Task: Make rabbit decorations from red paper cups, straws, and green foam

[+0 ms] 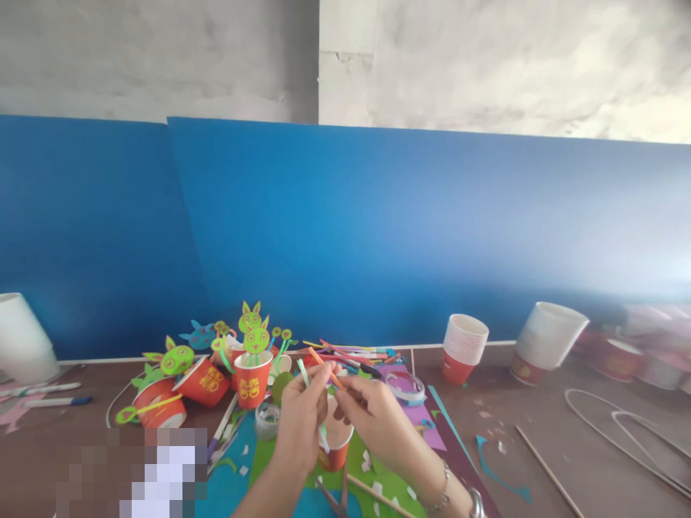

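Above a red and white paper cup (335,457), my two hands are close together. My left hand (305,410) pinches a pale green straw (303,370), whose lower end shows below the fingers near the cup's rim. An orange straw (317,357) slants between both hands; my right hand (368,410) has its fingertips closed on the lower end, close to my left fingertips. The cup stands upright on green and blue paper (263,453), partly hidden by my hands.
Red cups with green paper animal faces (252,381) stand and lie at the left. Scissors (337,500), a wooden stick (381,496) and paper scraps lie in front. Tape rolls (404,388) are near the cup. Stacked cups (464,345) stand at the right, before a blue partition (378,237).
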`<action>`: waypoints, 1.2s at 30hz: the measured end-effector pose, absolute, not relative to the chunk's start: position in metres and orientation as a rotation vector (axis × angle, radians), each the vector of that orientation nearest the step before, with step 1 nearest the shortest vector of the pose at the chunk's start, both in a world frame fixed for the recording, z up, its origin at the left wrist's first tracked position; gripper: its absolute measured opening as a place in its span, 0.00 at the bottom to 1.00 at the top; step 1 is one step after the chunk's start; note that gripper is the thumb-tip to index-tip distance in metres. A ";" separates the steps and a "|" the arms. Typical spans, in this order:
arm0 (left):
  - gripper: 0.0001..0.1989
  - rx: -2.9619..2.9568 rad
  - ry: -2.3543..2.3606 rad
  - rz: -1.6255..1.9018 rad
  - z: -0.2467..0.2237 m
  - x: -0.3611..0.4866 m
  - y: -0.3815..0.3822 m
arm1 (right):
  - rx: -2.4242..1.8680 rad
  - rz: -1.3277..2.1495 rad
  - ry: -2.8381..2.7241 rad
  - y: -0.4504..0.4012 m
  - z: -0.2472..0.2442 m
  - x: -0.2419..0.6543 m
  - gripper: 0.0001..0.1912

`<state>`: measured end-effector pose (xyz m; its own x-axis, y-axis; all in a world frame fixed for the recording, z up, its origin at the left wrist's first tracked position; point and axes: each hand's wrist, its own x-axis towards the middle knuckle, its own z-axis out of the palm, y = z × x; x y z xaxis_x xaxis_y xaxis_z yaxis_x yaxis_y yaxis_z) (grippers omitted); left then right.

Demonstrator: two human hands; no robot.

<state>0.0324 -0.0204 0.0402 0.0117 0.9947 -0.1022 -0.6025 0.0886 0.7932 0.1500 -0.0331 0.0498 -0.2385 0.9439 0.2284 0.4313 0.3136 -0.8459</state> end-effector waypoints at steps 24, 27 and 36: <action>0.19 0.650 0.751 1.417 0.039 0.041 -0.029 | -1.172 0.819 -1.790 -0.035 0.050 0.148 0.20; 0.18 0.693 0.745 1.420 0.037 0.043 -0.029 | -1.174 0.805 -1.773 -0.036 0.049 0.149 0.19; 0.19 0.678 0.732 1.368 0.047 0.041 -0.030 | -1.189 0.849 -1.752 -0.037 0.050 0.150 0.18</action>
